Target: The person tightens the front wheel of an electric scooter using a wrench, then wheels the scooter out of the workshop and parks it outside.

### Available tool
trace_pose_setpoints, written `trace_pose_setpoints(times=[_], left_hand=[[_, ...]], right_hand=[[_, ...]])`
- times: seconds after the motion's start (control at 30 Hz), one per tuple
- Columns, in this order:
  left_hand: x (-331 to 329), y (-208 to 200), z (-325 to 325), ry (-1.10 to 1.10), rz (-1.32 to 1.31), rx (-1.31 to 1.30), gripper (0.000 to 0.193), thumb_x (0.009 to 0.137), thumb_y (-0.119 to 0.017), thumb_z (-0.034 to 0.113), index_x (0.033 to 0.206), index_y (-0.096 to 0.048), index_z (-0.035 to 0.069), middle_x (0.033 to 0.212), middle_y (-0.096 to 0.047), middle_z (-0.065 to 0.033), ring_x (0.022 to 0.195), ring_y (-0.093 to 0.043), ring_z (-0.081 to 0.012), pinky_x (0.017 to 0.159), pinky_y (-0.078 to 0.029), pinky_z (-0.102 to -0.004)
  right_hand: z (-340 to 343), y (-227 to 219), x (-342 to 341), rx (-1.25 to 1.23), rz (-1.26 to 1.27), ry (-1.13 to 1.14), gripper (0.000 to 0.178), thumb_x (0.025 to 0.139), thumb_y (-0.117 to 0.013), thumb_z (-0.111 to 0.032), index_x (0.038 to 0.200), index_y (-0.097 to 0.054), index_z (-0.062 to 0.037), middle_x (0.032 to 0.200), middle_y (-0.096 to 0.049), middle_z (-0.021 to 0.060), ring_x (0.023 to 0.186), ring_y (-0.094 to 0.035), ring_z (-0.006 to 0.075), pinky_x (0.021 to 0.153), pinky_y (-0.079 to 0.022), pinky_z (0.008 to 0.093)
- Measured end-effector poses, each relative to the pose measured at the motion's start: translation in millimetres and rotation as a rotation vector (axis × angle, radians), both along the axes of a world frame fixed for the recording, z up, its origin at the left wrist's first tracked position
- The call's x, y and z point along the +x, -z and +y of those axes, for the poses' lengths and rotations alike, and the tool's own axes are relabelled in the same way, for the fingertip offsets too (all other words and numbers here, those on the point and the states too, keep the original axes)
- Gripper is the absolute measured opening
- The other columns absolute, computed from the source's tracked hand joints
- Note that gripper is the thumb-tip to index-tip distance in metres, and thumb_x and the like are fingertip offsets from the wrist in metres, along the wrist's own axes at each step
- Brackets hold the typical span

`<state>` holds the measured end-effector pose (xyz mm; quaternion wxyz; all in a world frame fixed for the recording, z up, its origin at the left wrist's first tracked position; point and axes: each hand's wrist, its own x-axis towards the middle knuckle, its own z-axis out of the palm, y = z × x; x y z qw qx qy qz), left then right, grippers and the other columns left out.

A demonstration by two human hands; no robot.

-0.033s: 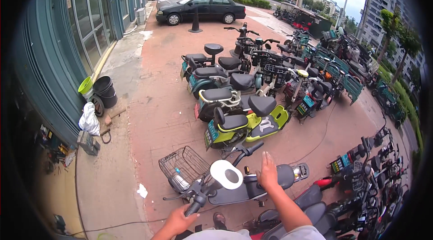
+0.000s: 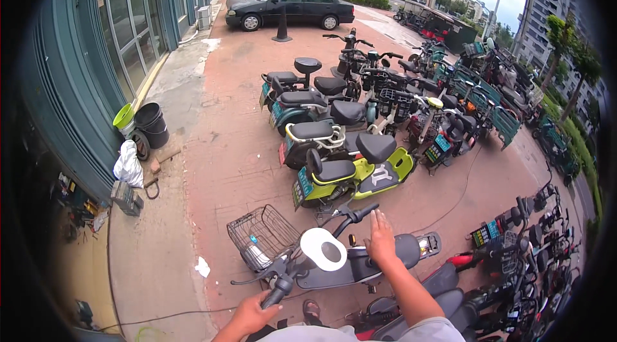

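Note:
Right in front of me stands an electric scooter (image 2: 365, 269) with a white round-edged headlight panel (image 2: 320, 245) and a black seat (image 2: 407, 250). My left hand (image 2: 252, 311) is wrapped round its near black handlebar grip (image 2: 280, 290). With fingers stretched out, my right hand (image 2: 382, 237) hovers beside the far handlebar grip (image 2: 365, 211), over the scooter's body; it holds nothing, and whether its fingertips touch the grip I cannot tell. The wire basket (image 2: 262, 234) on the scooter's front carries a pale item with a bit of blue.
A lime-green scooter (image 2: 331, 178) is parked just beyond, with several others behind it. More scooters (image 2: 514, 278) crowd the right side. At left, buckets (image 2: 151, 125), a white sack (image 2: 128, 165) and a grey battery-like block (image 2: 126, 199) line the shopfront. A cable (image 2: 193, 311) crosses the ground.
My right hand has moved very slightly toward the far handlebar grip. The view has shifted a little. My left hand keeps its hold.

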<state>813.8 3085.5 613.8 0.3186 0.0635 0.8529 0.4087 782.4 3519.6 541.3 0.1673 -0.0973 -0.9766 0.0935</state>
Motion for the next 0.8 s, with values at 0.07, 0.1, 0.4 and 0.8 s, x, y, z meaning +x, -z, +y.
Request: trace_pose_setpoints(times=[0.07, 0.1, 0.4, 0.8], left_hand=[[1, -40, 7, -0.036, -0.085, 0.079, 0.054, 0.084, -0.080, 0.030, 0.130, -0.067, 0.005, 0.085, -0.071, -0.0077, 0.078, -0.066, -0.0135, 0.080, -0.053, -0.0288], [4, -34, 7, -0.044, -0.101, 0.072, 0.054, 0.084, -0.080, 0.030, 0.130, -0.067, 0.005, 0.085, -0.071, -0.0077, 0.078, -0.066, -0.0135, 0.080, -0.053, -0.0288], [-4, -12, -49, 0.133, 0.093, 0.046, 0.059, 0.079, -0.084, 0.040, 0.129, -0.069, 0.012, 0.089, -0.073, -0.0172, 0.080, -0.074, -0.0311, 0.078, -0.057, -0.0347], [-76, -20, -108, 0.273, 0.316, -0.472, 0.040, 0.077, -0.078, 0.026, 0.116, -0.074, 0.016, 0.094, -0.075, -0.0111, 0.086, -0.072, -0.0338, 0.076, -0.057, -0.0432]], right_hand=[[12, 9, -29, 0.039, -0.030, -0.075, 0.090, 0.074, -0.075, -0.004, 0.154, -0.034, 0.0020, 0.151, -0.046, 0.0249, 0.140, -0.044, 0.0418, 0.118, -0.034, 0.0483], [19, 16, -38, 0.081, -0.069, -0.122, 0.090, 0.073, -0.075, -0.003, 0.154, -0.036, 0.0009, 0.143, -0.052, 0.0232, 0.135, -0.049, 0.0399, 0.117, -0.036, 0.0483], [5, 32, -23, -0.020, -0.347, -0.168, 0.103, 0.061, -0.083, -0.008, 0.153, -0.037, 0.0003, 0.097, -0.069, 0.0146, 0.095, -0.065, 0.0362, 0.095, -0.047, 0.0499], [-95, 32, -105, -0.013, -0.203, -0.139, 0.085, 0.073, -0.072, -0.007, 0.152, -0.041, -0.0001, 0.092, -0.066, 0.0138, 0.091, -0.064, 0.0337, 0.093, -0.045, 0.0525]])
